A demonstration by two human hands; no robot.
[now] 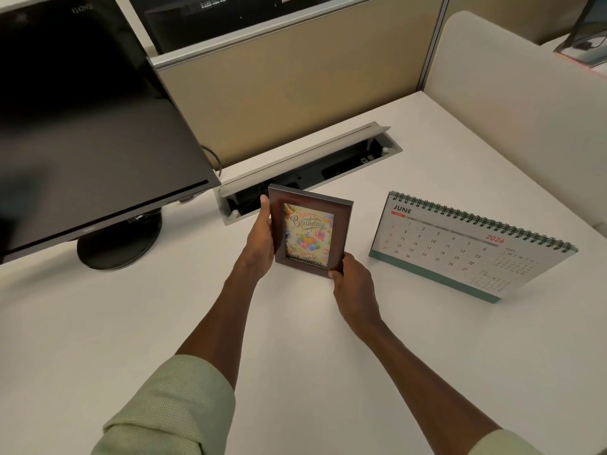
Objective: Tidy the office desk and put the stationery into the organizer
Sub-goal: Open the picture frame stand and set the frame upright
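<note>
A small brown picture frame (pixel 310 231) with a colourful "Happy Birthday" card stands upright near the middle of the white desk (pixel 98 323). My left hand (pixel 261 244) grips its left edge, thumb at the upper corner. My right hand (pixel 353 284) holds its lower right corner, thumb on the front. A spiral-bound desk calendar (pixel 466 247) open at June stands to the right of the frame. No organizer or stationery is in view.
A dark monitor (pixel 82 126) on a round black stand (pixel 120 239) fills the left. Behind the frame, an open cable tray (pixel 308 169) is set into the desk. Beige partition panels (pixel 295 90) enclose the back and right.
</note>
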